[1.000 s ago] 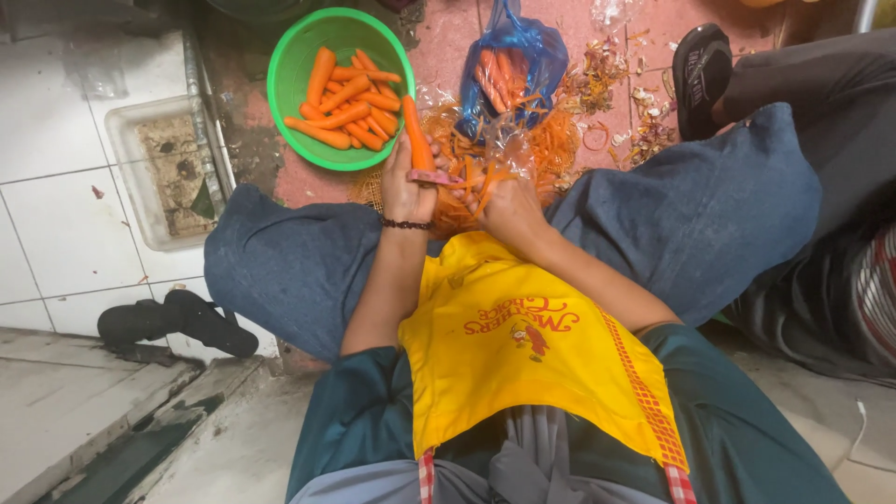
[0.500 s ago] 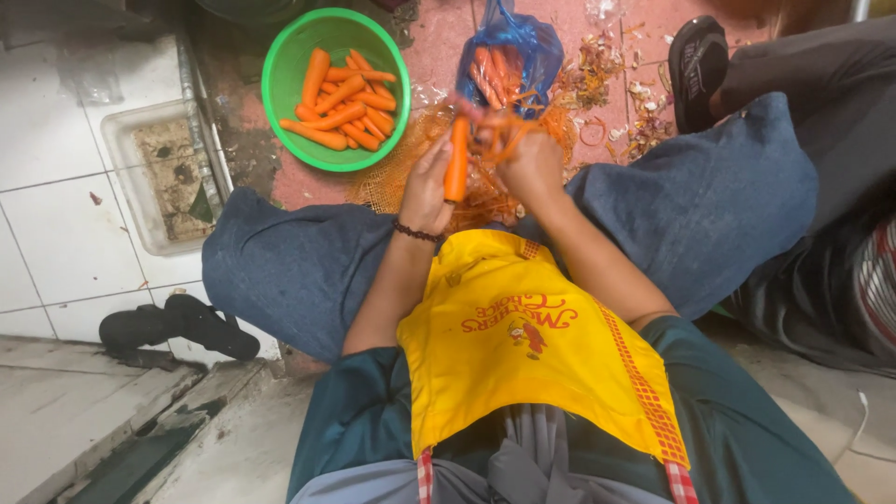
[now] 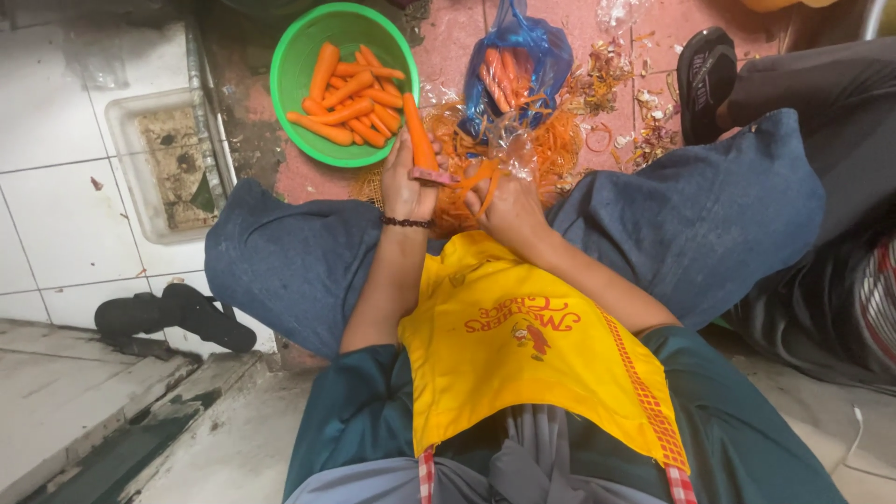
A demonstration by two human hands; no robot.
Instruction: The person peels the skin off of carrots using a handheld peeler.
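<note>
A seated person peels a carrot over a heap of orange peelings on a pink tiled floor.

The left hand is closed around the lower end of the carrot, holding it upright with its tip pointing toward a green bowl of peeled carrots just beyond. The right hand grips a pink-handled peeler set against the carrot's base, a curl of peel hanging at its fingers. A blue plastic bag of carrots lies beside the bowl. A yellow apron covers the lap; black sandals rest on white tiles at left.
</note>
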